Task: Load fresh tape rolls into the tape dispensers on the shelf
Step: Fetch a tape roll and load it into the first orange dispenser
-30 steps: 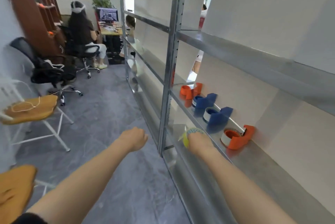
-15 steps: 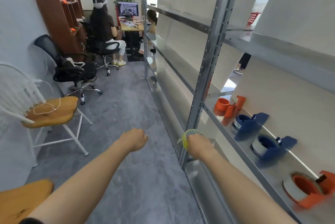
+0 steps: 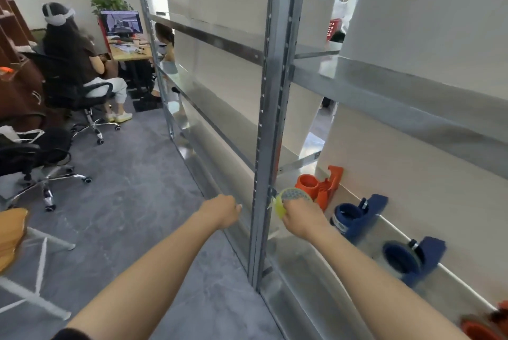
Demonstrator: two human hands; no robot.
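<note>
The right hand (image 3: 301, 216) grips a small yellow patterned tape roll (image 3: 291, 199) over the metal shelf's (image 3: 302, 265) front edge, near the empty orange plastic dispenser (image 3: 319, 185), the left hand (image 3: 222, 211) clenched empty; light, stiff, probably best pinched by its rim.

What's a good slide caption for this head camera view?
Right hand carries a yellow patterned tape roll toward orange and blue plastic tape dispensers on a metal shelf.

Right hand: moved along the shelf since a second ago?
Yes. The right hand, holding the tape roll, has moved along the shelf from beside the near orange dispenser to the far orange dispenser.
</note>
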